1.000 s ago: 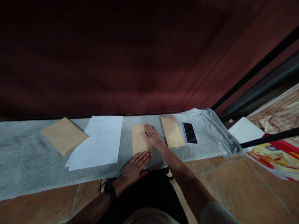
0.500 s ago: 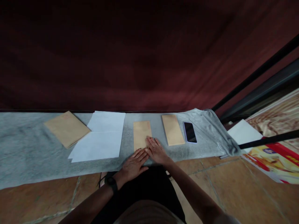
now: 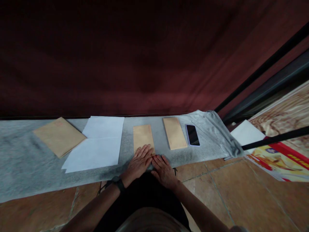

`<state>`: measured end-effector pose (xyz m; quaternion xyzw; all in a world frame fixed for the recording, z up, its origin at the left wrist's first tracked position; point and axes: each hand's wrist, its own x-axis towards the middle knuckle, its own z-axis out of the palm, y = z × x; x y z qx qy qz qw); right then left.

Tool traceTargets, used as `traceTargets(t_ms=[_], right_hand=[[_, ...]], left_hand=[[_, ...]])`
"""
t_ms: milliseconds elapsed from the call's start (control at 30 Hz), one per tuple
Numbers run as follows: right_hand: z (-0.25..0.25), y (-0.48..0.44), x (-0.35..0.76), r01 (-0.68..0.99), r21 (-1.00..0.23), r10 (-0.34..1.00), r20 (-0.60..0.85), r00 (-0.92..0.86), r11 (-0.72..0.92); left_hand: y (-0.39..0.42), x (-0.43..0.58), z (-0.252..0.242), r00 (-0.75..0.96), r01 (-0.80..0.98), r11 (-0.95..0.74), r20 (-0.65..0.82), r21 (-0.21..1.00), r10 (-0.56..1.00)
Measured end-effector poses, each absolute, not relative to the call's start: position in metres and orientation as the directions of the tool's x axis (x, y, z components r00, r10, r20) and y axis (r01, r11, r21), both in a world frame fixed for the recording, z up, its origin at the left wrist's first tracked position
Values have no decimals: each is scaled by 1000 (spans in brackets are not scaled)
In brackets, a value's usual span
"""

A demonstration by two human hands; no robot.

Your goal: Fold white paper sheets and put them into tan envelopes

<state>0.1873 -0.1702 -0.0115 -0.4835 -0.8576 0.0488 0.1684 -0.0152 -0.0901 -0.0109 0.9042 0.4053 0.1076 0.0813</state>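
A brown paper envelope (image 3: 142, 135) with small red print near its upper right edge lies on the grey cloth in front of me. My left hand (image 3: 138, 162) rests flat over its lower end, fingers stretched out, a dark watch on the wrist. Beside it my right hand (image 3: 164, 170) lies flat at the envelope's lower right corner, its fingertips close to the left fingers. The envelope's bottom edge is hidden under the hands. Neither hand grips anything.
White paper sheets (image 3: 98, 145) lie to the left, with more brown envelopes (image 3: 60, 137) overlapping their edge. On the right are another brown envelope stack (image 3: 175, 133) and a phone (image 3: 192, 135). Grey cloth (image 3: 19, 154) covers the narrow surface. A colourful box (image 3: 282, 161) sits beyond a black bar.
My left hand has slid up onto the envelope's lower part. My right hand has drawn back down toward the lower right corner. The view has shifted slightly.
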Motion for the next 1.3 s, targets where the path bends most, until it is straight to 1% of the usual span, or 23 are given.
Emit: traceTargets(t_ms=[200,333,533,667,967,1100,1200,1300], right_hand=[[-9,-167,184,819,-302,872,220,-438,488],[-5,-166,184,822,-309,877,210,-432,479],[-6,-166,182,832,-301,884,200,-423,466],[-9,-167,180,842,-299,891,218,-399,450],[-6,-174,159,855,-343,917,236,-322,388],[-10,-179,140,847,-354,912,259,-318,396],[-15,-181,145,870,-326,920,257,-295,370],[-15,-181,163,887,-295,924,252,-286,355]], left_hand=[[-45,20,-8,554,808,-564,104,172,826],[-13,30,-6,480,851,-495,123,178,869],[8,28,-6,454,862,-473,141,180,880],[-18,15,-10,482,845,-506,163,174,861],[-128,-39,-20,636,735,-665,202,136,745],[-143,-44,-24,637,738,-665,205,116,743],[-146,-45,-22,617,755,-646,211,113,758],[-150,-55,-18,577,777,-617,250,124,777]])
